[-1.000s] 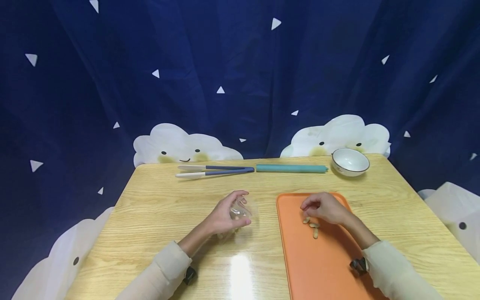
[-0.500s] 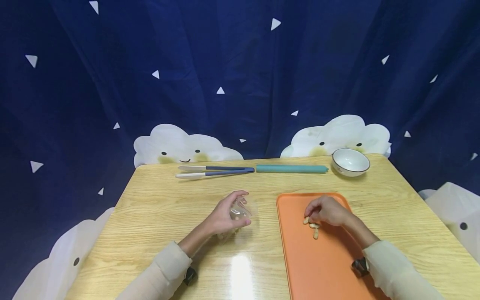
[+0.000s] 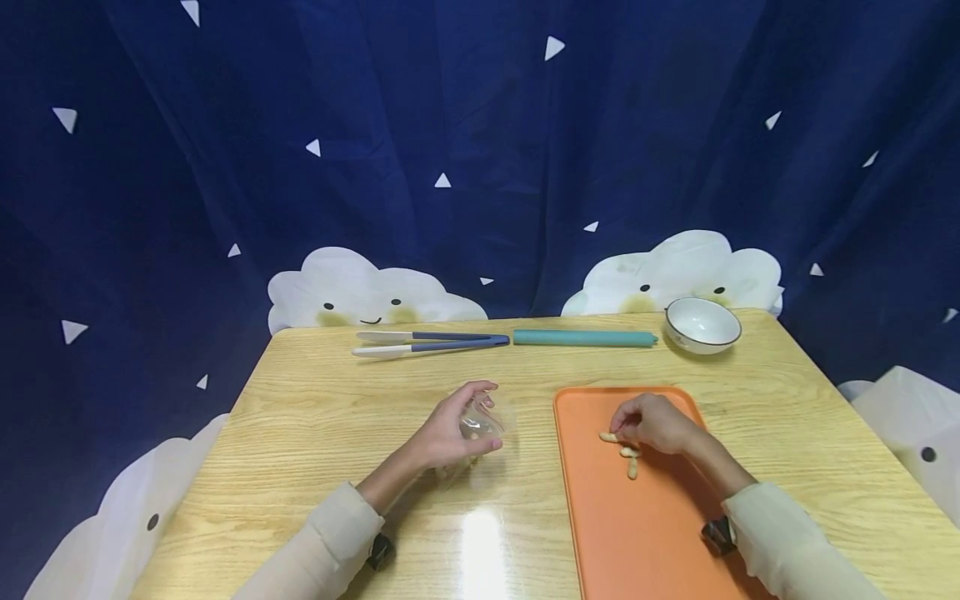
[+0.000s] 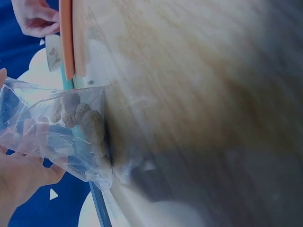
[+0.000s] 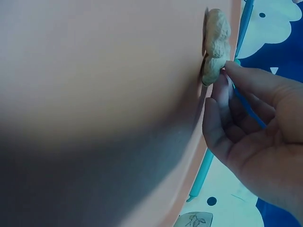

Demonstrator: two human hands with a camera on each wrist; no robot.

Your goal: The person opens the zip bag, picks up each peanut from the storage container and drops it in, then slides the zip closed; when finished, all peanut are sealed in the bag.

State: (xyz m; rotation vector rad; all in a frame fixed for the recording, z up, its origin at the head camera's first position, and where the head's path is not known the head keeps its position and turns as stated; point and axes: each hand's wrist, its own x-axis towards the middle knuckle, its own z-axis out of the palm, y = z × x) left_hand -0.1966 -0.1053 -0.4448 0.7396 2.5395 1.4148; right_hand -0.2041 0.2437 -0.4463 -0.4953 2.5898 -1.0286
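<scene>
My left hand (image 3: 453,429) grips a clear plastic bag (image 4: 52,123) standing on the table, thumb on one side and fingers on the other. Several peanuts in their shells (image 4: 90,120) lie in the bag's lower part. Over the orange tray (image 3: 615,533), my right hand (image 3: 657,422) pinches one end of a peanut (image 5: 217,40) between thumb and finger; it lies at the tray's surface. Beside it on the tray, nearer me, are a crosswise peanut (image 3: 628,452) and a lengthwise peanut (image 3: 632,469), close together. The fingers partly hide the pinched peanut's end.
Tongs (image 3: 450,343) with blue handles and pale tips lie along the table's back. To their right are a teal stick-like roll (image 3: 583,337) and a white bowl (image 3: 701,327) at the back right. A dark blue curtain (image 3: 480,125) hangs behind the table.
My right hand has come down to the far peanut on the tray and turned it, so it now points left from the fingertips. The left hand and bag have stayed put.
</scene>
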